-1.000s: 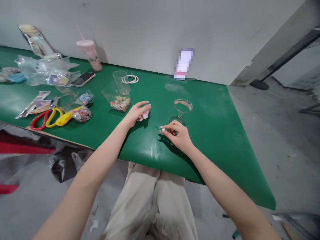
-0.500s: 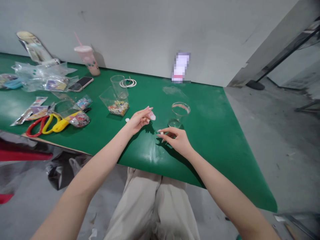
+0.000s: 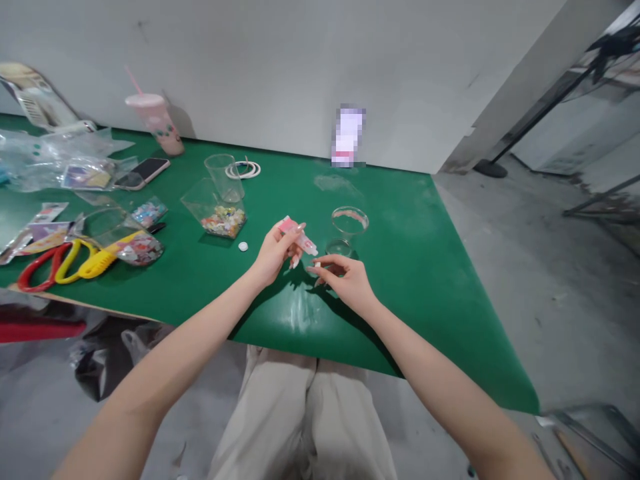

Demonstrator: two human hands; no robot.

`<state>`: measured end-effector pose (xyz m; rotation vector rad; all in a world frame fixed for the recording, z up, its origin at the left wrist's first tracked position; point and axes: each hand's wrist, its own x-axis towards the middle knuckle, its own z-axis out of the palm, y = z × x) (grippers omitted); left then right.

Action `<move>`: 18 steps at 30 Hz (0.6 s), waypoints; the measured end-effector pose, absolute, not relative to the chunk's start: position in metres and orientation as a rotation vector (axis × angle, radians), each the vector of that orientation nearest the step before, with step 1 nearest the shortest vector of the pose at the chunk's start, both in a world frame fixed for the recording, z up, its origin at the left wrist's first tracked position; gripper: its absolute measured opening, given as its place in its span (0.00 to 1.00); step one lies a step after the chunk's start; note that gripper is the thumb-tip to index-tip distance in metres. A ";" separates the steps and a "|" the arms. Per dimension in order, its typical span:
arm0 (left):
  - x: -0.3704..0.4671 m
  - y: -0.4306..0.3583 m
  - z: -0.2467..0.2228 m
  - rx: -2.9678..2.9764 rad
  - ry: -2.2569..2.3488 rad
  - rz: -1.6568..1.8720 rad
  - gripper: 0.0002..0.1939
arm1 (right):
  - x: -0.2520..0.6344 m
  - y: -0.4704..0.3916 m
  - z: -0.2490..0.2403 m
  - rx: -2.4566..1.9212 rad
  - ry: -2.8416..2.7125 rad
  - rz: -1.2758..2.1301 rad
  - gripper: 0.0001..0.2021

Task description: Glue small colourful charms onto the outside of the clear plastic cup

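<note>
My left hand (image 3: 275, 255) is closed round a small pink and white tube (image 3: 306, 244), whose nozzle points down and to the right. Just right of it, my right hand (image 3: 347, 277) pinches a tiny white piece (image 3: 317, 265) between thumb and fingertips. The nozzle is close above that piece; whether they touch cannot be made out. Behind my right hand stands a clear round container (image 3: 350, 220) with a pinkish band at its rim. A small white round cap (image 3: 243, 247) lies on the green table left of my left hand.
Left of my hands are a clear cup of colourful pieces (image 3: 223, 221), an upright clear cup (image 3: 225, 179), white rings (image 3: 250, 171), red scissors (image 3: 35, 270), a yellow-handled tool (image 3: 100, 263), a phone (image 3: 143, 173) and a pink drink cup (image 3: 157, 123). A blurred screen (image 3: 349, 137) leans on the wall.
My left hand has turned, so more of the tube shows and its nozzle has come down closer to the white piece in my right hand. The view has shifted slightly right.
</note>
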<state>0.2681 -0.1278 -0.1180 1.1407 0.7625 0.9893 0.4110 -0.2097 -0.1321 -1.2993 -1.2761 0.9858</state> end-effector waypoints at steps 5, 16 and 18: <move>0.272 -0.136 -0.114 1.195 0.771 0.991 0.16 | 0.411 -0.210 -0.131 -1.285 -1.278 0.987 0.11; 0.270 -0.138 -0.112 1.225 0.772 1.005 0.16 | 0.409 -0.215 -0.125 -1.254 -1.263 1.065 0.10; 0.269 -0.139 -0.112 1.229 0.748 0.992 0.16 | 0.408 -0.215 -0.125 -1.249 -1.269 1.076 0.10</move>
